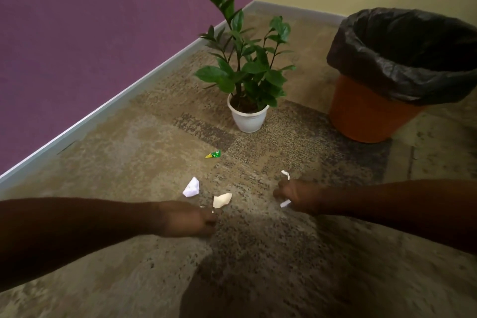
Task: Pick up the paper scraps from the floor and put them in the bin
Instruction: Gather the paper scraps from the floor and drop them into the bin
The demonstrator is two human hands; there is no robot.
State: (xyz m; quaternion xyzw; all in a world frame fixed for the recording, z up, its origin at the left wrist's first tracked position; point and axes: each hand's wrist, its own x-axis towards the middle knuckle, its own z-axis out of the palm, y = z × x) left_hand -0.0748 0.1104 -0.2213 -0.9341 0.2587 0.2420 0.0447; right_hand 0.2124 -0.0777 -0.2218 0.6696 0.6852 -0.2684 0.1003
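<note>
Two bare forearms reach low over mottled carpet point(129, 152). Left hand point(185, 218) fingers curled down against floor, pinching tiny white scrap beside cream paper scrap point(222, 200). Right hand point(294, 195) closed around white paper point(285, 203), ends poking out top and bottom. White folded scrap point(191, 187) and green-yellow wrapper point(213, 154) lie loose beyond. Orange bin point(369, 116) with black liner stands far right, near potted plant point(247, 100).

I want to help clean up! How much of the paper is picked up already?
None shows in the bin from here. The right hand grips white paper. The left hand reaches near the cream scrap. The white scrap and green scrap remain.
</note>
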